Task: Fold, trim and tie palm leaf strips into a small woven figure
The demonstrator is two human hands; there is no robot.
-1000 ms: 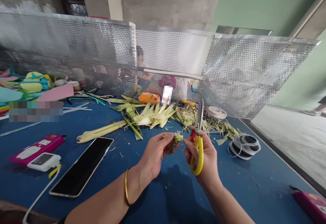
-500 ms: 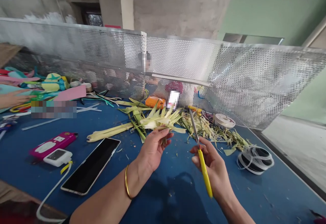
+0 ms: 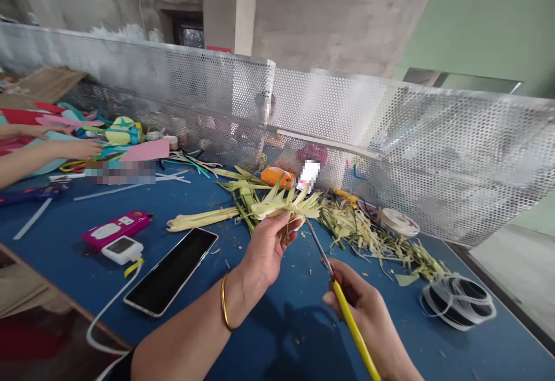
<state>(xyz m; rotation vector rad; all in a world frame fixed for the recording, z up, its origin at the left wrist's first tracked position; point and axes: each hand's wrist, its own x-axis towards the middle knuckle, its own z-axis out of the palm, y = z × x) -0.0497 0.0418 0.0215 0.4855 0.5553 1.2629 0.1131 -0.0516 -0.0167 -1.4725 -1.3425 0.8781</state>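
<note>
My left hand (image 3: 265, 249) is closed on a bunch of pale green leaf strips (image 3: 280, 206), pinched between thumb and fingers, the strips fanning out above it. My right hand (image 3: 366, 306) grips a pair of scissors (image 3: 347, 311) with yellow handles. Their narrow metal blades point up and left, the tips close to the right side of the bunch; whether they touch it I cannot tell. The blades look together. Behind my right hand lies a heap of cut leaf scraps (image 3: 373, 239), and left of my left hand a bundle of long pale strips (image 3: 202, 219).
A dark-screened phone (image 3: 171, 271), a pink case (image 3: 117, 229) and a small white corded device (image 3: 124, 250) lie at left. A spool of white cord (image 3: 458, 303) stands right. Perforated metal panels (image 3: 321, 103) close off the back. Another person's hands (image 3: 78, 150) work among coloured pieces.
The scissors have come left and lower, their tips now beside the leaf bunch. My left hand keeps its hold. The view has turned left, showing more of the other person's arms.
</note>
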